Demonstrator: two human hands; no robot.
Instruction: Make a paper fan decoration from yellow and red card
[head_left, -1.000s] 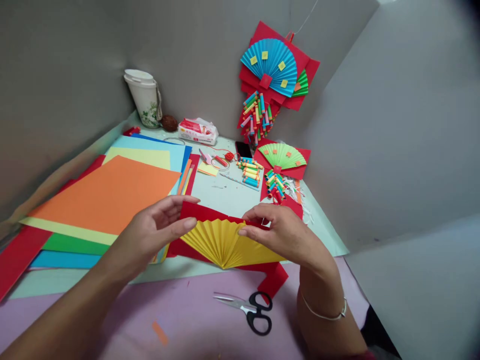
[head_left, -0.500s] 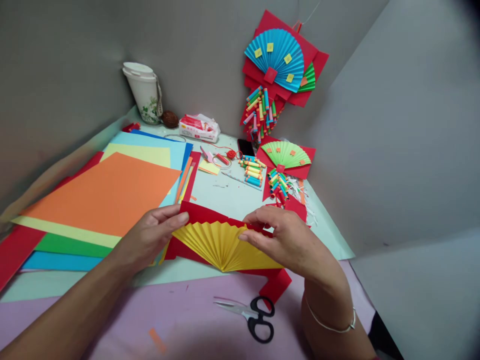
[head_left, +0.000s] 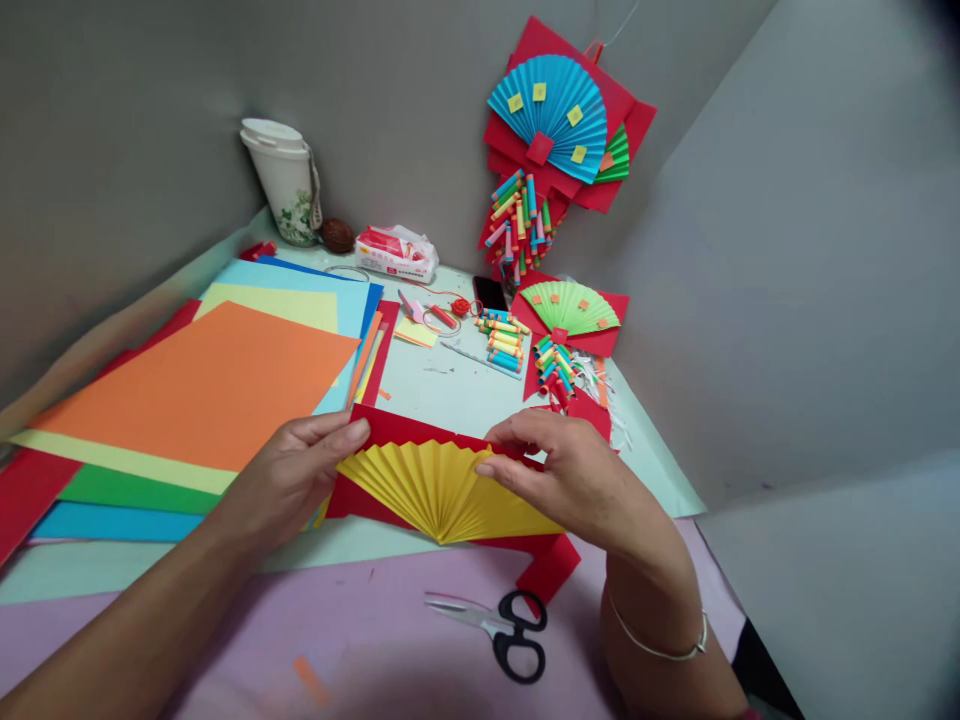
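Note:
A yellow pleated paper fan (head_left: pixel 427 490) lies spread against a piece of red paper (head_left: pixel 397 426). My left hand (head_left: pixel 296 470) pinches the upper left corner of the red paper, thumb in front. At the fan's upper right edge, my right hand (head_left: pixel 562 475) pinches a yellow pleat, with thumb and index finger close together; its other fingers curl behind the fan. Below the fan, a red paper strip (head_left: pixel 549 575) reaches toward black-handled scissors (head_left: pixel 499 630), which lie on the pink surface with their blades slightly apart.
Stacked coloured sheets, orange (head_left: pixel 202 390) on top, lie at left. Behind stand a white cup (head_left: pixel 281 185) and a tissue pack (head_left: pixel 396 253). Small paper rolls (head_left: pixel 504 345) and a green fan decoration (head_left: pixel 570 308) lie beyond my hands. A blue fan decoration (head_left: pixel 555 110) hangs on the wall.
The whole view has shifted slightly. Both hands keep their grip on the red paper and the yellow fan, almost unmoved.

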